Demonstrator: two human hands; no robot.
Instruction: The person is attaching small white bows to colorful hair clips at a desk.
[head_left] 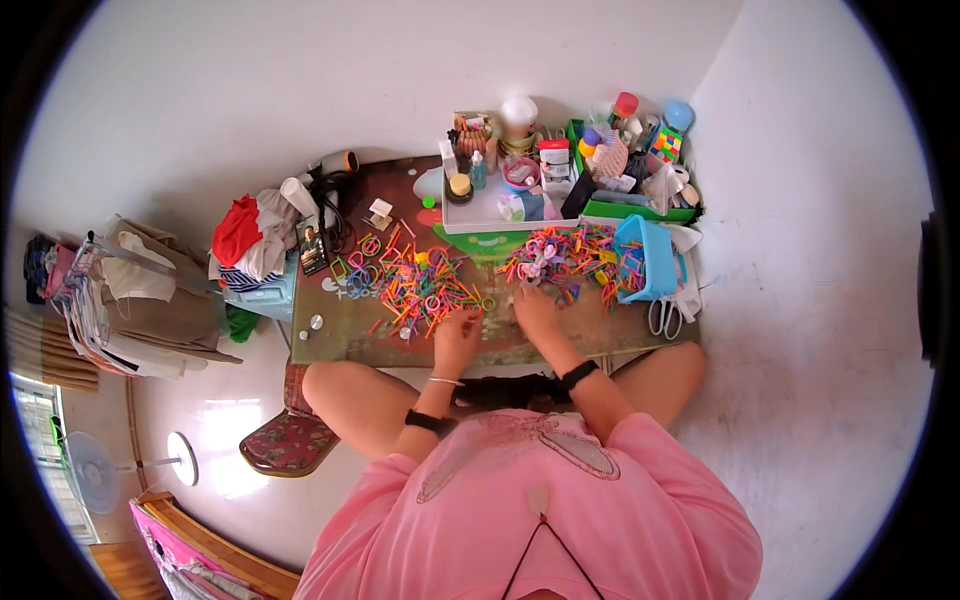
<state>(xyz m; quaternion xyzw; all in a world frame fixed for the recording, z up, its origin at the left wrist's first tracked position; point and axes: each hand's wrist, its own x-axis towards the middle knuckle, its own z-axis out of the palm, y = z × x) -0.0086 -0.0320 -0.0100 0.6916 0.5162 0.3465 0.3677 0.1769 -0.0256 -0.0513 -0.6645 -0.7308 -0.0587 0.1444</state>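
A heap of small colourful plastic sticks and rings [425, 285] lies on the left part of the table. My left hand [459, 326] is at its near right edge, fingers curled inward; what they hold, if anything, is too small to make out. A second heap of colourful plastic pieces [575, 255] lies to the right. My right hand [535, 306] is at its near left edge, fingertips drawn together by the pieces, their contents hidden. Right of this heap a light blue plastic basket [655, 262] lies tipped, with more coloured pieces at its opening.
The table [350, 345] has a white tray [490, 226] of bottles and jars at the back. A green-edged box [640, 211] of mixed items stands back right. White-handled scissors [665, 320] lie near the right edge. Folded clothes [255, 240] and a hair dryer [340, 163] are at left.
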